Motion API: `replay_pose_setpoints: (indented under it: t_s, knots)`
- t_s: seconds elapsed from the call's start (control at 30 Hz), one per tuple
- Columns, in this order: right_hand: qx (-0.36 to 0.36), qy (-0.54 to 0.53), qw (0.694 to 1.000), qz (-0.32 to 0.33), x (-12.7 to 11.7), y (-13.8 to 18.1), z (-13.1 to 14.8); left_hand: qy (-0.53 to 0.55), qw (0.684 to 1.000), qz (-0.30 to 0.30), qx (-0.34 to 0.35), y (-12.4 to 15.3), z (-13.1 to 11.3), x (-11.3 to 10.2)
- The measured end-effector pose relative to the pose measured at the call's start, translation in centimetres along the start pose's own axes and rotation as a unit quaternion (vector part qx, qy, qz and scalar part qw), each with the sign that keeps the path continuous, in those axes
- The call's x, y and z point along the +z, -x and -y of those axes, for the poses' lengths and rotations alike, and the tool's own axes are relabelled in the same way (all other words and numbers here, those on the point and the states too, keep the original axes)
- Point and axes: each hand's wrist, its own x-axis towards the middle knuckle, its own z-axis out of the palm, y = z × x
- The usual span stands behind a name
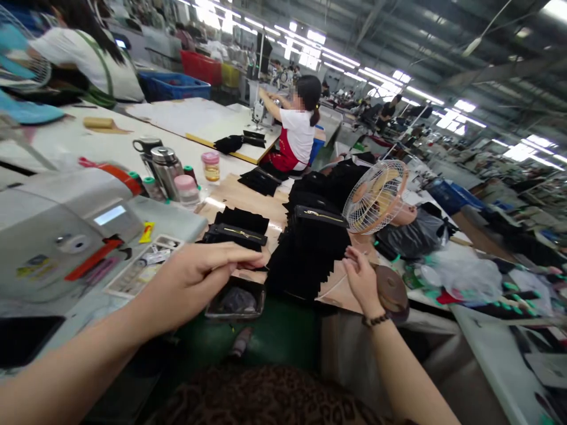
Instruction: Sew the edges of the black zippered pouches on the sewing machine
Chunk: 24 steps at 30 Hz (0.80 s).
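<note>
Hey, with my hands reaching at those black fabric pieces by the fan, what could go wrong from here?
The tall fanned stack of black fabric pieces with gold zips leans past the wooden board's edge; the right hand touching it might topple it. The small peach-coloured desk fan stands close behind, so loose fabric could perhaps catch it. The left hand hovers over a shallow dark tray at the table edge, which a nudge may knock off.
</note>
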Motion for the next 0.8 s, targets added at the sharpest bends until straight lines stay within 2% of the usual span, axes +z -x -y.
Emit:
replay_pose_setpoints:
  t_s: [0.07,0.13,0.23,0.3,0.37,0.5,0.67,0.8]
  knots:
    - [0.004,0.045,0.998,-0.033,-0.3,-3.4,-1.4,-0.016,0.998,0.047,0.033,-2.1,2.7,0.8]
    - [0.006,0.09,0.995,-0.04,0.2,-6.3,-2.4,-0.028,0.995,0.085,0.041,-3.3,6.9,1.6]
    - [0.009,0.144,0.989,-0.027,1.7,-9.8,-3.6,-0.036,0.992,0.119,0.006,-4.6,12.5,2.4]
    - [0.011,0.168,0.986,-0.011,2.8,-11.9,-4.2,-0.033,0.991,0.131,-0.011,-5.5,14.6,2.8]
    - [0.014,0.189,0.982,0.006,3.8,-13.6,-4.8,-0.041,0.989,0.142,0.0,-6.7,15.3,3.0]
    - [0.017,0.221,0.974,0.043,5.0,-15.3,-5.4,-0.054,0.984,0.163,0.051,-9.6,14.9,3.5]
    - [0.011,0.25,0.966,0.062,5.5,-14.6,-5.7,-0.02,0.989,0.143,0.022,-13.2,14.7,5.2]
    - [0.01,0.246,0.967,0.058,5.7,-13.7,-5.8,-0.005,0.988,0.153,0.035,-15.8,14.0,6.7]
